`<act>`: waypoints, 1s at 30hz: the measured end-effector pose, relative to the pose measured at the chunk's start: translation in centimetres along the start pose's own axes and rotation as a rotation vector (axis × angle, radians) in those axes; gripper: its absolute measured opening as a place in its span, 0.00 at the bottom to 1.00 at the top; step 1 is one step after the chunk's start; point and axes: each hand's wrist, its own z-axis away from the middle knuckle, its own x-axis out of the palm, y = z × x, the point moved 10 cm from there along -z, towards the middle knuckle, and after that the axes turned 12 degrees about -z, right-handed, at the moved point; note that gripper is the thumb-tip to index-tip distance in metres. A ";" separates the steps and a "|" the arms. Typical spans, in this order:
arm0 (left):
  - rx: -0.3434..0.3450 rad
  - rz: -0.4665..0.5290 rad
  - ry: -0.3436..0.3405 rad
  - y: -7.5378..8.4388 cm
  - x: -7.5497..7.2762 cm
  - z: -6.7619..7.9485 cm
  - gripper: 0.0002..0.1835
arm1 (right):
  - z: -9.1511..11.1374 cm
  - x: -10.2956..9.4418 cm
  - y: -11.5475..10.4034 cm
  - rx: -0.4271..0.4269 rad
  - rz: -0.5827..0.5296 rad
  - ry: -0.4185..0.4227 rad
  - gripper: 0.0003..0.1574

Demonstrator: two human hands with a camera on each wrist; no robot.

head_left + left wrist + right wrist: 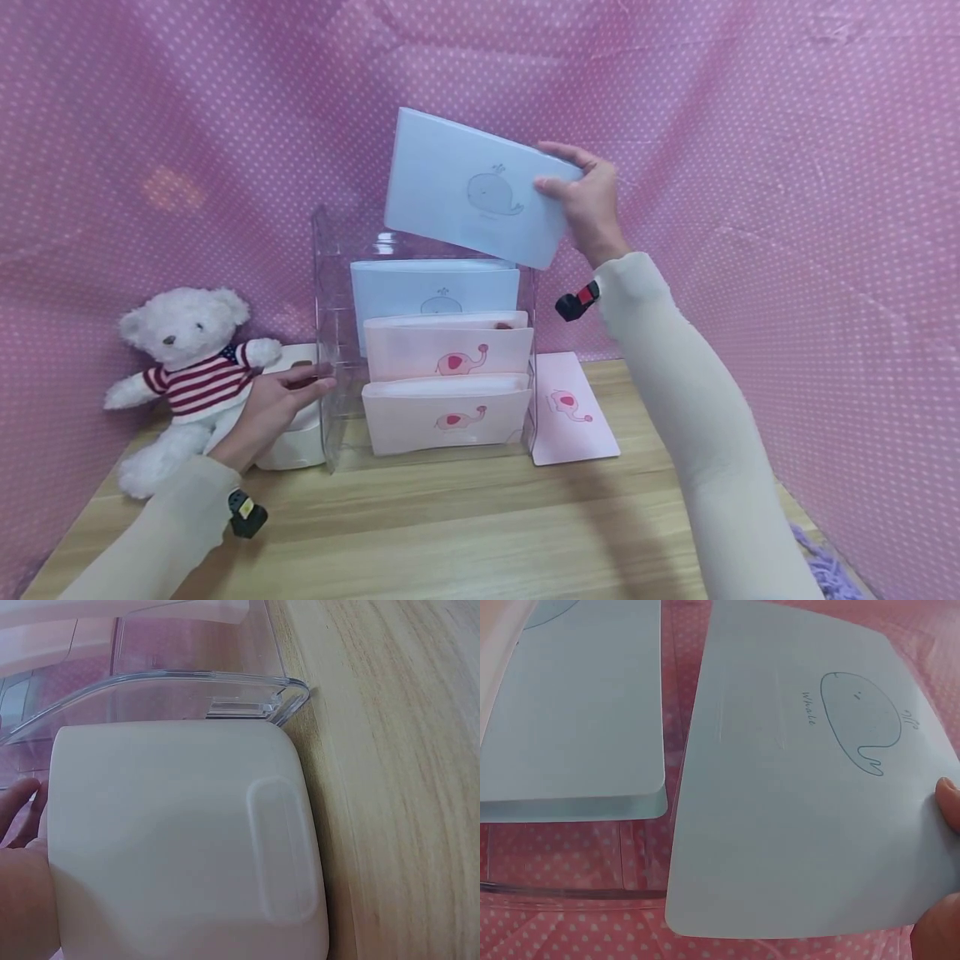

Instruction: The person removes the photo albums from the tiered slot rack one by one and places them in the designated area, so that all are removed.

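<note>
- Far left, I see a white teddy bear (187, 392) in a striped top, sitting on the wooden table (480, 533).
- Next, a white container (294, 450) stands between the bear and the clear rack (321, 292).
- My left hand (266, 408) reaches over beside the container, fingers part-bent, fingertips at the rack's left wall. I cannot tell whether they grip it or only touch it.
- In the rack, front to back: 2 pink elephant booklets (405, 421), then 1 blue booklet (393, 292) printed with a whale.
- Above the rack hangs a 2nd whale booklet (442, 183), its right end dipping. It looks light, with flat, fairly stiff covers; the smooth face may slip and its corners could crease. I judge a broad pinch at the short end, thumb flat on the cover, a sound hold.
- My right hand (592, 200) has exactly that end, thumb in front, fingers behind, closed to the booklet's thickness.
- Right of the rack, 1 pink elephant card (558, 437) is on the table.
</note>
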 end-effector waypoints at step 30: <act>-0.023 -0.018 -0.010 -0.4 0.0 -0.2 0.40 | 0.6 -6.7 -0.9 -0.014 -0.217 0.167 0.30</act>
